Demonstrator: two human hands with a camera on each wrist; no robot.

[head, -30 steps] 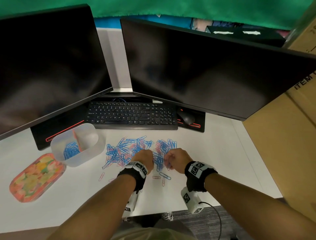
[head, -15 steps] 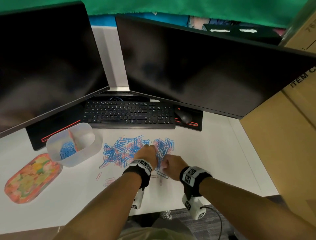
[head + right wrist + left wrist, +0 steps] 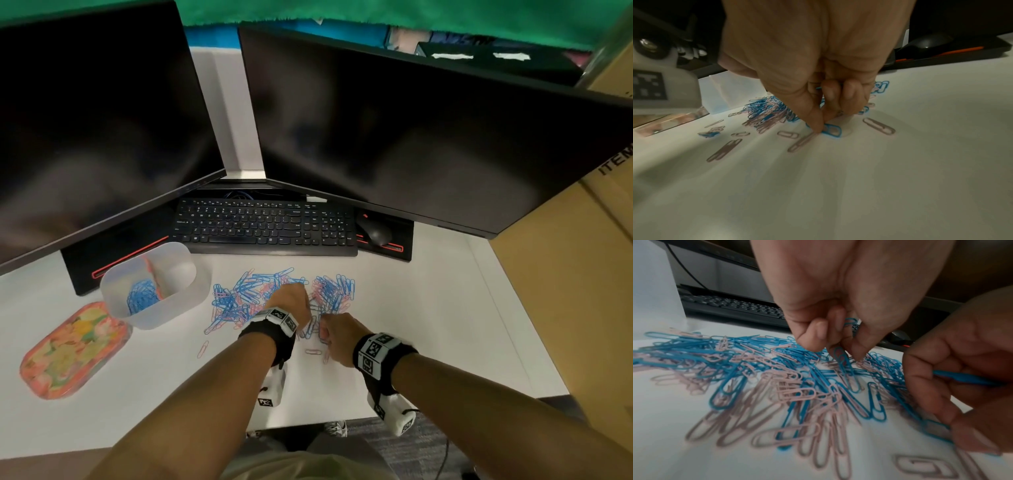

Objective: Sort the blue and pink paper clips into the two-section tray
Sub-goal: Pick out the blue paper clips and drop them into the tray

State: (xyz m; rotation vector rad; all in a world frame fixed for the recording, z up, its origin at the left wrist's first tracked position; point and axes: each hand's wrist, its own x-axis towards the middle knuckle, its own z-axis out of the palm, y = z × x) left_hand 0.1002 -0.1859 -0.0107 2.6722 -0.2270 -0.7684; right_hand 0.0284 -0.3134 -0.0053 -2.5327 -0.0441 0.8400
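A mixed pile of blue and pink paper clips [image 3: 253, 294] [image 3: 760, 369] lies on the white desk. The translucent two-section tray [image 3: 171, 313] stands to its left, with blue clips [image 3: 142, 296] in its left section. My left hand [image 3: 294, 298] [image 3: 838, 352] is over the pile's middle and pinches a blue clip [image 3: 843, 360], with another blue clip [image 3: 851, 321] tucked in its curled fingers. My right hand [image 3: 329, 334] [image 3: 821, 128] is at the pile's near edge. Thumb and forefinger pinch a blue clip [image 3: 831, 129] lying on the desk.
A black keyboard [image 3: 263, 226] and mouse [image 3: 375, 231] sit behind the pile under two dark monitors. A cardboard box [image 3: 565, 291] fills the right side. A floral lid [image 3: 72, 349] lies at the front left. Loose pink clips [image 3: 202, 349] [image 3: 878, 125] lie near the desk's front.
My left hand has reached a little farther into the pile. My right hand has shifted left and nearer, down onto a clip at the pile's near edge.
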